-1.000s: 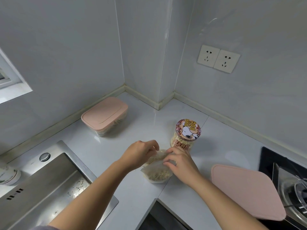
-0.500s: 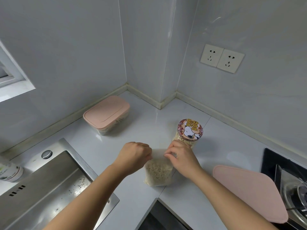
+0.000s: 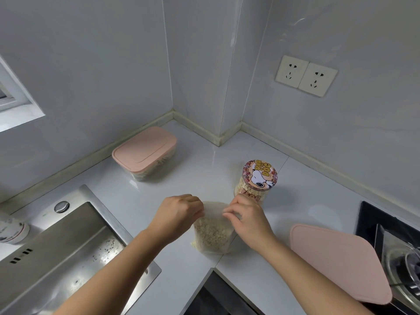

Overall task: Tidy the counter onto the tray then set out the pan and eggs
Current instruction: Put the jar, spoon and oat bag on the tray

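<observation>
A clear plastic bag of pale grain (image 3: 212, 233) stands on the white counter (image 3: 200, 173) in front of me. My left hand (image 3: 179, 214) pinches the bag's top edge on the left, and my right hand (image 3: 247, 219) pinches it on the right, holding the top stretched flat between them. Just behind my right hand stands a jar with a cartoon dog lid (image 3: 259, 178). A flat pink tray (image 3: 336, 260) lies on the counter at the right. No pan or eggs are visible.
A pink-lidded clear box (image 3: 145, 151) sits by the left wall. A steel sink (image 3: 59, 253) fills the lower left, with a bottle (image 3: 11, 230) at its far left. A gas hob (image 3: 397, 251) lies at the right edge. Two wall sockets (image 3: 305, 75) are above.
The bag lay slumped and crumpled under both hands; my hands have since drawn its top edge up and apart, so it now stands taller with the top flat.
</observation>
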`<action>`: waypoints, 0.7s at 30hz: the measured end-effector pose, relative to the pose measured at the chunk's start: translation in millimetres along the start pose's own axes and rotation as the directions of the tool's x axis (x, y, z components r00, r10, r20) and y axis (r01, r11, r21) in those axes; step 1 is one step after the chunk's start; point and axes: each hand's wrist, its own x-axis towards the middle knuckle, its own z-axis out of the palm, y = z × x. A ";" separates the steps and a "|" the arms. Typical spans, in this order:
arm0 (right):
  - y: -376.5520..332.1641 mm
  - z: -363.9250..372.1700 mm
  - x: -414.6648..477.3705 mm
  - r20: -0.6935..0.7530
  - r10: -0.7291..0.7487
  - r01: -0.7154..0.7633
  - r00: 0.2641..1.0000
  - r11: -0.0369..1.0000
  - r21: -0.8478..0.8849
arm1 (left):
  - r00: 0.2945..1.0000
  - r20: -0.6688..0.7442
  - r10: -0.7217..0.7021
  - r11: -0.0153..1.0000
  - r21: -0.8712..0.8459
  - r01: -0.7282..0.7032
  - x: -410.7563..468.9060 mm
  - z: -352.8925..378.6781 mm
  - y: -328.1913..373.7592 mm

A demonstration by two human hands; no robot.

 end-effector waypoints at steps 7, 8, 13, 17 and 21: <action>11.6 10.4 -4.7 0.076 0.028 -0.028 0.997 1.000 -0.003 | 0.996 0.037 -0.079 0.995 -0.060 0.081 -9.5 12.3 6.5; 12.0 7.5 -3.8 0.079 0.016 -0.016 0.997 1.000 0.000 | 0.995 0.025 -0.099 0.992 -0.077 0.101 -9.6 11.5 7.7; 18.0 0.6 -8.7 0.155 0.104 -0.108 0.982 0.994 0.017 | 0.985 0.085 -0.149 0.983 -0.095 0.157 -5.7 14.7 16.2; 21.8 1.8 -0.9 0.177 0.028 -0.024 0.984 0.999 -0.025 | 0.972 0.191 -0.139 0.987 -0.053 0.152 12.0 17.9 25.6; 24.7 -1.2 8.8 0.251 -0.027 0.042 0.968 0.998 -0.052 | 0.973 0.181 -0.145 0.989 0.044 0.139 18.5 21.0 27.6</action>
